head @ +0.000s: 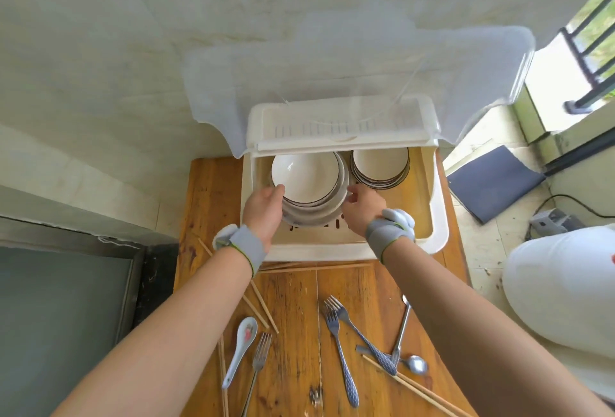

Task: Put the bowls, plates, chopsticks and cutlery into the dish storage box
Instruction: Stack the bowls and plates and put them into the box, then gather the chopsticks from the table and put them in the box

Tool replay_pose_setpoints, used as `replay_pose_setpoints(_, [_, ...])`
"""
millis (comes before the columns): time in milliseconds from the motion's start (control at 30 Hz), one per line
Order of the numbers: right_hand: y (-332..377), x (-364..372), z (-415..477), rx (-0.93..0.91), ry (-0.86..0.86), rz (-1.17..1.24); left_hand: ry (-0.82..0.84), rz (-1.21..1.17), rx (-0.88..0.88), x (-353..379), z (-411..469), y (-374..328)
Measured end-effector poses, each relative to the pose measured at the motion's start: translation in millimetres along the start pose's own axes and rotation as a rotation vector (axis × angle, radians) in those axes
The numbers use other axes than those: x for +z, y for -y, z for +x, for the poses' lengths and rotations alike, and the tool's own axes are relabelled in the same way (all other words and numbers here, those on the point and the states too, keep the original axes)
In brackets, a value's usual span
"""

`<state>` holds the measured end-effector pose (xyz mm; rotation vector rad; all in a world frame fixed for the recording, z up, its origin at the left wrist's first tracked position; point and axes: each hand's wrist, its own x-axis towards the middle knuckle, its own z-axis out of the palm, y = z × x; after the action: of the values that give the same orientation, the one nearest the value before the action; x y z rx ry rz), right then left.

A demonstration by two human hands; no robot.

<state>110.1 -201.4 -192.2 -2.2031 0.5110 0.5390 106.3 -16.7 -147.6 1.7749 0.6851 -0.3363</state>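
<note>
The white dish storage box (439, 226) stands open at the far end of the wooden table, its clear lid (332, 60) raised. Inside on the left, a white bowl (304, 178) sits on a stack of plates (312, 216). My left hand (264, 213) grips the stack's left edge. My right hand (361, 208) rests at its right edge with fingers curled. A second stack of bowls (379, 163) stands inside on the right. On the table lie forks (342, 346), metal spoons (404, 333), a ceramic spoon (241, 346) and chopsticks (312, 266).
A tiled wall rises behind the box. A dark glass panel (60, 316) lies left of the table. On the floor to the right are a dark blue folder (492, 180), a cable and a white sack (562, 283).
</note>
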Motion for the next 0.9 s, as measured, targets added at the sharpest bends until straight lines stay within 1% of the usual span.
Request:
replay_pose_setpoints(67, [8, 0, -28, -0.035, -0.042, 0.041, -0.065, 0.121, 0.147, -24, -26, 3])
replay_pose_setpoints(133, [13, 3, -57, -0.076, -0.078, 0.052, -0.104, 0.220, 0.213, -48, -48, 12])
replay_pose_setpoints(200, [14, 13, -86, -0.096, -0.095, 0.056, -0.105, 0.316, 0.282, -74, -70, 25])
replay_pose_setpoints(300, [8, 38, -132, -0.110, -0.115, 0.026, 0.008, 0.383, 0.289, -112, -99, 56])
replay_pose_setpoints(433, [-12, 82, -185, -0.098, -0.052, -0.057, 0.055, 0.499, 0.297, -152, -120, 114])
replay_pose_setpoints(533, [-32, 112, -213, -0.068, 0.024, -0.114, 0.042, 0.540, 0.226, -169, -126, 158])
replay_pose_setpoints(667, [-48, 141, -227, -0.016, 0.109, -0.211, 0.032, 0.541, 0.064, -178, -126, 207])
replay_pose_setpoints(767, [-52, 154, -220, -0.029, 0.138, -0.221, 0.020, 0.601, -0.011, -179, -122, 229])
replay_pose_setpoints(900, [-51, 177, -192, -0.103, 0.152, -0.294, -0.033, 0.634, -0.119, -170, -97, 255])
